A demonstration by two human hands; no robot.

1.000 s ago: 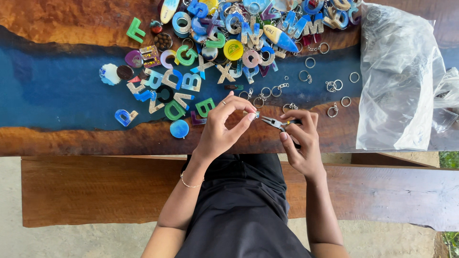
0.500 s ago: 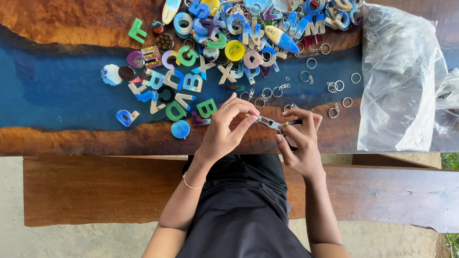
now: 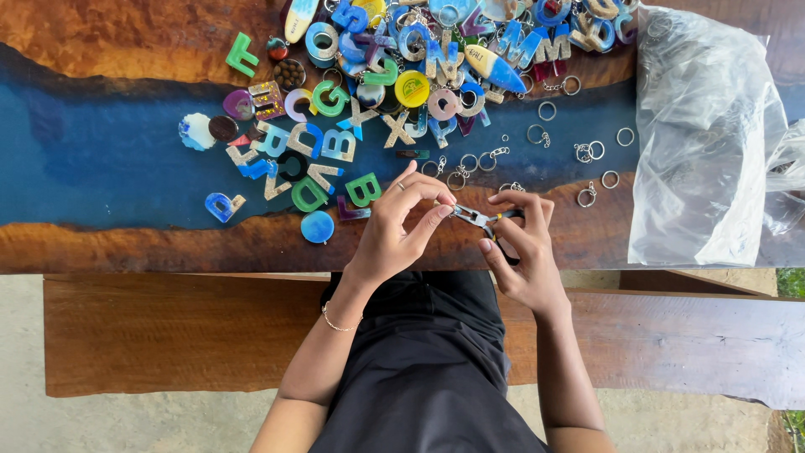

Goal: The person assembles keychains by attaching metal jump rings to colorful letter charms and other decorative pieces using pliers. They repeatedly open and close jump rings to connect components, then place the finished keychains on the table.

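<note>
Nearest the body, the right hand [image 3: 520, 252] grips small metal pliers with dark handles [image 3: 485, 221], fingers closed round them. The left hand [image 3: 402, 222] has drawn in tighter than a second ago, its fingertips now pinched shut at the plier nose on something too small to make out — likely a ring being worked. Just beyond lie loose silver key rings with short chains [image 3: 587, 152] on the blue-and-brown resin wood tabletop [image 3: 109, 168]. Farther off sit the heap of coloured resin letter charms [image 3: 402, 67] and — to the right — a crumpled clear plastic bag [image 3: 704, 134].
</note>
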